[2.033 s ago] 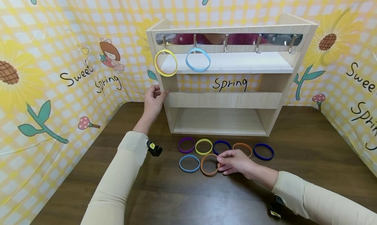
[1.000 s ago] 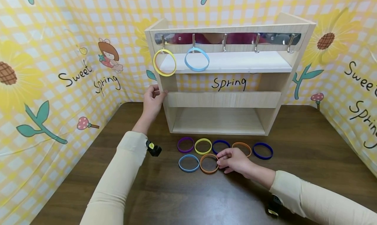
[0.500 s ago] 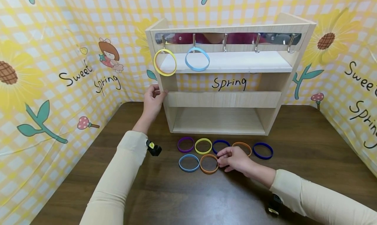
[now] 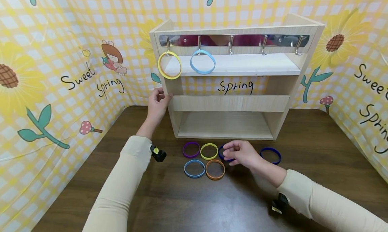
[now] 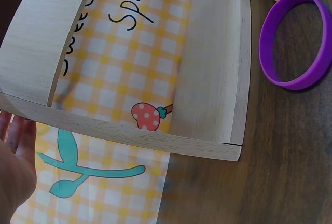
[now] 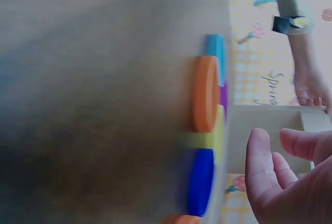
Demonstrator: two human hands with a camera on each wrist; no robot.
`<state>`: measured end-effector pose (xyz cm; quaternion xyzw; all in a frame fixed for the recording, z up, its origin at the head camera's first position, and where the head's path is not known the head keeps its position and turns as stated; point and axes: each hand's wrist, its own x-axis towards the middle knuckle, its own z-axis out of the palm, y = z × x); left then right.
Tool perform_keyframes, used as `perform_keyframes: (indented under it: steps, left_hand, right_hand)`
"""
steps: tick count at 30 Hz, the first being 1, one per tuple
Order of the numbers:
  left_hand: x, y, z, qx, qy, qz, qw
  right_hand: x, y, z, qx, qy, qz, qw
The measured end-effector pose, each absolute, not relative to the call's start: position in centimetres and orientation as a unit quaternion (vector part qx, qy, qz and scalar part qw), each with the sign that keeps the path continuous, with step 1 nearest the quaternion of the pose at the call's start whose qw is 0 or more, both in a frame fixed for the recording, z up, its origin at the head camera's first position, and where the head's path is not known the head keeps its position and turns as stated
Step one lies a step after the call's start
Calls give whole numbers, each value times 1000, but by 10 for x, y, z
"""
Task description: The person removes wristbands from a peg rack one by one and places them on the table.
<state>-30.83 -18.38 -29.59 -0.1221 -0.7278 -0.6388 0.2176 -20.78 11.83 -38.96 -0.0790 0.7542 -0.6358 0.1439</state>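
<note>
My left hand [image 4: 157, 105] grips the left side panel of a light wooden shelf [image 4: 228, 103], thumb at the front edge; in the left wrist view its fingers [image 5: 18, 136] reach behind the panel. Above the table, my right hand [image 4: 246, 155] holds nothing, with thumb and fingers apart in the right wrist view. It partly covers a dark blue wristband [image 4: 220, 152] in the head view. An orange wristband [image 4: 215, 179] lies just in front, apart from the hand. A second orange wristband [image 6: 181, 220] shows at the right wrist view's bottom edge, hidden in the head view.
Purple [image 4: 191, 157], yellow [image 4: 209, 159], light blue [image 4: 194, 177] and another dark blue wristband [image 4: 271, 163] lie on the brown table [image 4: 194, 205]. A yellow wristband [image 4: 169, 78] and a light blue wristband [image 4: 202, 72] hang from the shelf's two leftmost hooks. Patterned cloth [image 4: 91, 16] surrounds the table.
My right hand has let go of the front orange wristband, which now lies flat, and has risen slightly away from it. The left hand keeps its place on the shelf.
</note>
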Motion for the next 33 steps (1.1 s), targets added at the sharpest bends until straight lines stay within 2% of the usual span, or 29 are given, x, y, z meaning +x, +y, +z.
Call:
perform_keyframes:
  steps: [19, 33]
  left_hand:
    - [-309, -183, -296, -120, -724, -644, 217]
    - [-307, -184, -296, -124, -729, -637, 219]
  right_hand:
    - [-233, 111, -316, -104, 708, -697, 46]
    - [-245, 103, -265, -139, 658, -740, -3]
